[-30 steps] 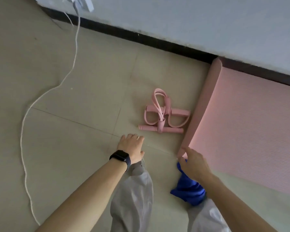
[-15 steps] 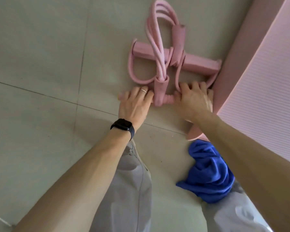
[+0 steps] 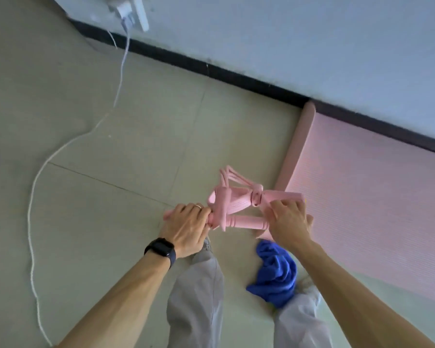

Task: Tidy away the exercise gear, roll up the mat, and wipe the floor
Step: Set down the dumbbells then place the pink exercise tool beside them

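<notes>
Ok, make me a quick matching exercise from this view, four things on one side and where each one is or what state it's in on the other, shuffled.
Things:
1. pink pedal puller
2. blue cloth
3. pink mat
4. white cord

Places or states:
A. trails in a curve across the floor tiles from the wall
B. held in both hands, left hand and right hand
C. crumpled on the floor by the person's legs
D. lies unrolled along the wall, near end curled up

Pairs: 1-B, 2-C, 3-D, 4-A
</notes>
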{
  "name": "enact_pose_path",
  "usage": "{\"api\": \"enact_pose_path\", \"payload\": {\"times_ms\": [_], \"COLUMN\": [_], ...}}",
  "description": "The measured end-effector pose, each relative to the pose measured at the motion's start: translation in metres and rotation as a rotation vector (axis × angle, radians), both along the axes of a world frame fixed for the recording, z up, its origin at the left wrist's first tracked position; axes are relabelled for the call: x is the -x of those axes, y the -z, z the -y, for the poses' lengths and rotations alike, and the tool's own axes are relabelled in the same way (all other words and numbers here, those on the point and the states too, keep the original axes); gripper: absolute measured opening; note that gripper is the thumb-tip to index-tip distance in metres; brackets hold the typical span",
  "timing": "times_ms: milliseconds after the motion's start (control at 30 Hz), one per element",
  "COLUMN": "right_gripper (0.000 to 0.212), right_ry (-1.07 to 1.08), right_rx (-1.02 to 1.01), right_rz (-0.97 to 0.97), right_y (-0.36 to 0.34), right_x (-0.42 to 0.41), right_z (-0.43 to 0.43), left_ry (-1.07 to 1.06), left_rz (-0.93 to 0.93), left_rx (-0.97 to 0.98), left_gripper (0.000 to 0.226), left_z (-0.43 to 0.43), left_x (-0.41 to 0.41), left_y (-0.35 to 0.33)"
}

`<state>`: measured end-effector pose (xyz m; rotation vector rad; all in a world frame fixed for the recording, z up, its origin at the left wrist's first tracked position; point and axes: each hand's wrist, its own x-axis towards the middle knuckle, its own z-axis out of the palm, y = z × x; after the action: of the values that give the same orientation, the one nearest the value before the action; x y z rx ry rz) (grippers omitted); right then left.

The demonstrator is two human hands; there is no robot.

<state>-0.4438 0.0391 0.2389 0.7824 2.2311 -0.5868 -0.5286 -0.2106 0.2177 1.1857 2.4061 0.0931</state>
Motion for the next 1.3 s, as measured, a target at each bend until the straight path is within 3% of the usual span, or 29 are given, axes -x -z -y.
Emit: {"api": "enact_pose_path", "payload": {"times_ms": [67,233,300,400,600,767,900,933,1067,1300], "right_gripper": [0.028,0.023,0.020,0.016,0.014,0.035,0.076,0.076,0.035,0.037], "right_ry": [0.098,0.397,0.529,0.691,1.040,1.222,1.482,1.540,1.679,1.819], "right_rx": [-0.018,-0.195,-0.163,-0.178,-0.293,-0.458,-0.495,-0.475,-0.391,-0.461], "right_rz": [-0.015,-0.191,-0.310,-0.496,-0.819,-1.042,-1.166,-1.183,-1.150,-1.214], "right_y": [-0.075,-0.247,-0.301,-0.373,-0.469,-0.518,-0.555,-0.561,-0.570,-0.582], "right_x": [-0.002,-0.042,-0.065,-0.100,-0.180,-0.298,-0.422,-0.455,-0.583,-0.741], "right_z": [-0.023,-0.087,-0.098,-0.095,-0.082,-0.089,-0.095,-0.096,-0.089,-0.061], "left_ry": [-0.026,-0.689,-0.734,-0.653,-0.631,-0.433,-0.187,-0.120,0.043,0.247], "left_rz": [-0.025,0.106,0.129,0.157,0.409,0.636,0.751,0.752,0.759,0.729], "left_rx": [-0.055,-0.325,-0.451,-0.566,-0.667,-0.741,-0.708,-0.704,-0.684,-0.559], "left_gripper": [0.030,0.046,0.047,0.046,0.040,0.035,0.030,0.031,0.031,0.055], "left_z": [-0.006,-0.024,-0.042,-0.089,-0.204,-0.267,-0.304,-0.311,-0.339,-0.400], "left_x": [0.015,0.052,0.063,0.062,0.010,-0.083,-0.188,-0.217,-0.345,-0.518], "left_y": [-0.072,-0.241,-0.299,-0.378,-0.487,-0.553,-0.585,-0.592,-0.608,-0.642]}}
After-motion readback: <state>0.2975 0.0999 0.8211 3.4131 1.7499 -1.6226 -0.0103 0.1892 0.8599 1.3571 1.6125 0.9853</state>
